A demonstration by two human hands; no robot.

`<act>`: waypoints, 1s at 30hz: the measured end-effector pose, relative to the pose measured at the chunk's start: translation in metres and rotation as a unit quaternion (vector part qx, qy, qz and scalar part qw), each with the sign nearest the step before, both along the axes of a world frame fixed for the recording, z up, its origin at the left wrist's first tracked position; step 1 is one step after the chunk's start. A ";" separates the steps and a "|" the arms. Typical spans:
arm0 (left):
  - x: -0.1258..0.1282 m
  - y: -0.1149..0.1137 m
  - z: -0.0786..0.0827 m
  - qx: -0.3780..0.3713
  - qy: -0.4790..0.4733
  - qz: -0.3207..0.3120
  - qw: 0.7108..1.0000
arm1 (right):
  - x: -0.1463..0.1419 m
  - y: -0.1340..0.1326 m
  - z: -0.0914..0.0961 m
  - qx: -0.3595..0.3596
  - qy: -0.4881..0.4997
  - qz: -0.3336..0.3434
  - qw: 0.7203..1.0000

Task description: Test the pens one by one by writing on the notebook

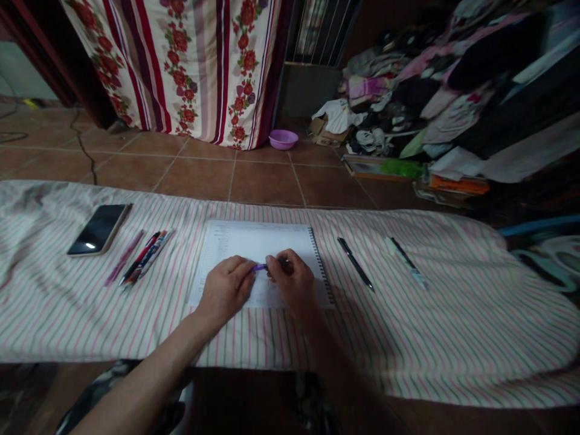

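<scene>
Above a spiral-bound notebook (267,235) with writing on its page, both hands meet on a purple pen (260,267). My left hand (226,283) is closed around the pen's left part. My right hand (292,279) pinches the dark right end, mostly hidden by the fingers. Whether that end is a cap or part of the barrel cannot be made out. A black pen (356,264) lies to the right of the notebook, and a pen with a pale patterned barrel (409,264) lies beyond it.
At left on the striped cloth (167,326) are a phone (100,229), a pink-purple pen (124,258) and several pens (145,260) side by side. Past the cloth's far edge, a purple basin (283,139) sits on the tiled floor near a floral curtain (203,72). Clothes (408,90) are heaped at right.
</scene>
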State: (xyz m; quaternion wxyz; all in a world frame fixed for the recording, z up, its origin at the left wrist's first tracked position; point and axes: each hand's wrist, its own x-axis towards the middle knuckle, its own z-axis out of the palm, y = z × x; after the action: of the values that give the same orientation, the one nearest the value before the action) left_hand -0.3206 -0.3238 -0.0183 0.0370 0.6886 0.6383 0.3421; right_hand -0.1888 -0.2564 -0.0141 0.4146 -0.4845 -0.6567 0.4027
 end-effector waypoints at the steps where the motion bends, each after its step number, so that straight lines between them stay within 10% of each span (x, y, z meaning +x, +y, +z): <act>1: 0.001 0.000 0.000 0.004 0.013 0.002 1.000 | 0.000 -0.001 0.001 -0.001 -0.002 -0.002 1.000; 30: 0.007 0.003 0.003 -0.073 -0.260 0.011 0.963 | 0.007 0.008 0.010 -0.185 0.234 0.124 0.947</act>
State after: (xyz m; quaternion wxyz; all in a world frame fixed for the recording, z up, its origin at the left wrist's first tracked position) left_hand -0.3139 -0.3212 -0.0149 0.2486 0.5642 0.6372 0.4624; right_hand -0.1817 -0.2484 -0.0040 0.4068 -0.3598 -0.5101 0.6669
